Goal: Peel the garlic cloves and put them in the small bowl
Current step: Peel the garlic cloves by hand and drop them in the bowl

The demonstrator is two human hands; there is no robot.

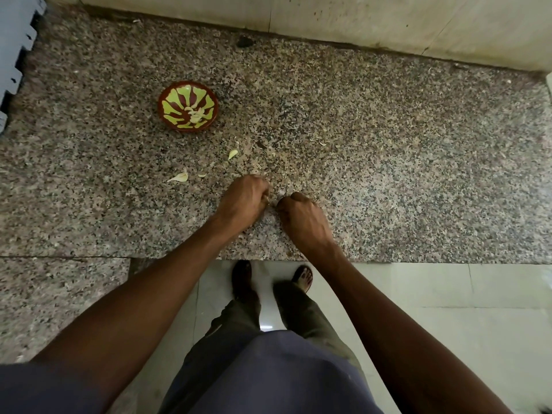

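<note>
Both hands meet over the speckled granite counter [388, 162], near its front edge. My left hand [243, 201] and my right hand [301, 218] have curled fingers that pinch a small garlic clove [273, 198] between them; the clove is almost wholly hidden by the fingers. The small bowl [188, 106], brown with a yellow-green leaf pattern, stands to the far left of the hands and holds several pale peeled cloves [195, 114]. Loose garlic pieces lie between bowl and hands: one pale piece [180, 177] and a smaller one [232, 154].
A pale wall [388, 22] runs along the counter's far side. A light blue notched object [15, 46] stands at the far left edge. Small skin scraps [202, 175] dot the granite. Below the counter edge are a tiled floor [448, 309] and my feet.
</note>
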